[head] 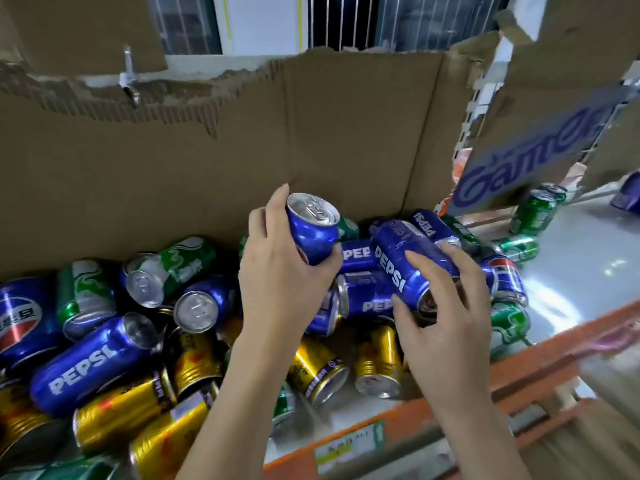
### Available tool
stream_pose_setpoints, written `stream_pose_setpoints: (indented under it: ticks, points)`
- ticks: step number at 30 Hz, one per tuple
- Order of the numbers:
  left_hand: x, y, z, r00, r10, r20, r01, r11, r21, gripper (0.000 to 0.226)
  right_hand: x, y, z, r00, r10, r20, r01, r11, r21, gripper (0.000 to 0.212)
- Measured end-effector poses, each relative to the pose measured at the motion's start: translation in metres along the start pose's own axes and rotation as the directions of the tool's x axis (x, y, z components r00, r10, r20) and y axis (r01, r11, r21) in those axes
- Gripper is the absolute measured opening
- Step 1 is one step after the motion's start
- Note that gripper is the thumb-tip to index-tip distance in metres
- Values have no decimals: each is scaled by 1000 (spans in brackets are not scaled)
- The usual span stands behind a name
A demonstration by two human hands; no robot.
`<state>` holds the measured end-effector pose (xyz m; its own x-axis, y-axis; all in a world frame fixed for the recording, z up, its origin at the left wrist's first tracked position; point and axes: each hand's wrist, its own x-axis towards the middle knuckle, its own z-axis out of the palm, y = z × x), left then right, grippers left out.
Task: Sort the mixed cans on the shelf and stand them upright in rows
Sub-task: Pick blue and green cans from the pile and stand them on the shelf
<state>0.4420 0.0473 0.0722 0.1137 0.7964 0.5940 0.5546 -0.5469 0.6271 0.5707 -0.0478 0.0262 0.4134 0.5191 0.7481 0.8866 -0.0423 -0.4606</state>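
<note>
On the white shelf (571,271), against a torn brown cardboard backing (242,150), the mixed cans lie in a heap, nearly all on their sides. Farthest left, blue cylindrical Pepsi cans (90,362), green aluminium cans (83,296) and gold-yellow cans (121,410) are tumbled together, long axes pointing every way.

Toward the middle, the left hand (280,271) grips a blue Pepsi can with a silver pull-tab top (311,230): fingers curl round the far side of its body and the thumb closes on the near side. This can is lifted above the pile, tilted but close to upright, top facing up and toward the camera.

Just right of it, the right hand (436,303) holds a second blue Pepsi can with white lettering (405,268). Its fingers wrap over the top of the body near the lower end while the thumb sits beneath. That can's long axis slants, base end toward the person and low, the other end up and away, so it still needs turning to stand.

Farther right, more green cans (533,213) lie scattered on a barer stretch of shelf, with the orange shelf edge (450,393) running in front. That open stretch lies nearer the right hand, so I judge a blue row would most easily start there, the left can needing only a small tilt to stand.
</note>
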Motion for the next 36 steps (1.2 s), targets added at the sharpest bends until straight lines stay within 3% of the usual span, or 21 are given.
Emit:
stream_pose_setpoints:
  ticks: [3,8,20,26,36]
  points:
    - [-31,35,20,998,54,-23,-57,984,-168,76,1,29,-27,999,5,-46,-5,1000,-12,51]
    - [-84,94,80,991,76,106,-38,945,-325,66,-7,104,-83,998,24,-55,-26,999,-23,52]
    - [-160,251,264,913,110,394,-1,964,-266,56,-16,324,-228,990,133,44,-122,971,-208,57]
    - [-161,288,336,886,118,449,11,962,-274,60,-4,395,-248,979,191,70,-169,956,-238,72]
    - [-97,327,480,919,105,379,30,942,-333,66,87,521,-233,971,216,101,-174,932,-318,63]
